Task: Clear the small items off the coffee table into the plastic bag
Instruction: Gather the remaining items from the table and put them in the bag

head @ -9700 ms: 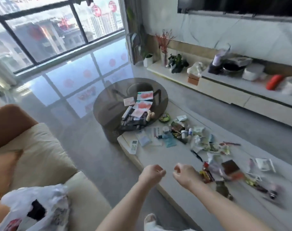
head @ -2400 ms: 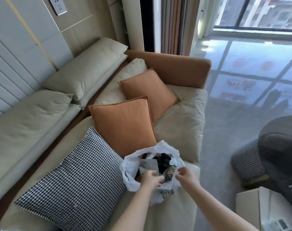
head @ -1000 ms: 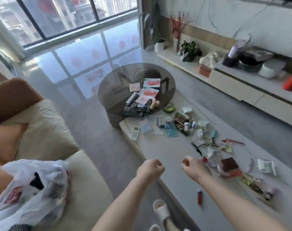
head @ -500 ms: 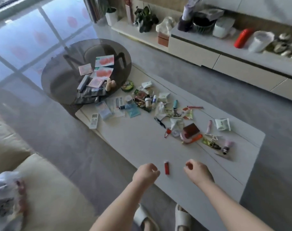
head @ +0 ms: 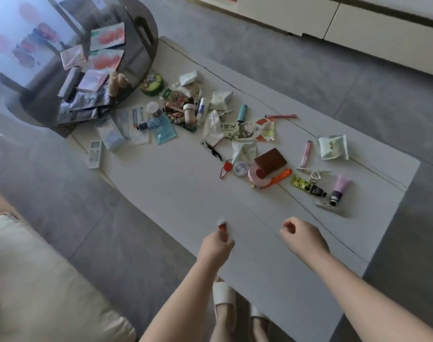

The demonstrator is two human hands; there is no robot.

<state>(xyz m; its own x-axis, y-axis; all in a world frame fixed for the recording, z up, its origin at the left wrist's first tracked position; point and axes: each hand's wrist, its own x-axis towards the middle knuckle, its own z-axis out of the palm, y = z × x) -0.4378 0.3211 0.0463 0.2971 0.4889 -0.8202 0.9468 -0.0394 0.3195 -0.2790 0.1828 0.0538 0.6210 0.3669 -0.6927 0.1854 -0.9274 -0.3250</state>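
The long white coffee table (head: 185, 193) carries several small items scattered across its far half: a brown wallet (head: 271, 161), a pink tube (head: 338, 190), a teal tube (head: 242, 113), a green round tin (head: 151, 83), a white packet (head: 333, 147) and a remote (head: 95, 154). Nearer me lies a small red tube (head: 222, 226). My left hand (head: 216, 246) pinches its near end. My right hand (head: 303, 236) hovers over bare tabletop to the right, fingers curled, holding nothing. The plastic bag is out of view.
A round dark glass side table (head: 143, 33) with flat packets on it overlaps the coffee table's far left end. The cream sofa seat (head: 37, 280) is at lower left. A low white cabinet (head: 358, 23) runs along the far side. My slippered feet (head: 224, 297) stand at the table's near edge.
The view has tipped down over the table and the bag has left the frame. My left hand reached forward and closed on the red tube's near end. My right hand stayed curled.
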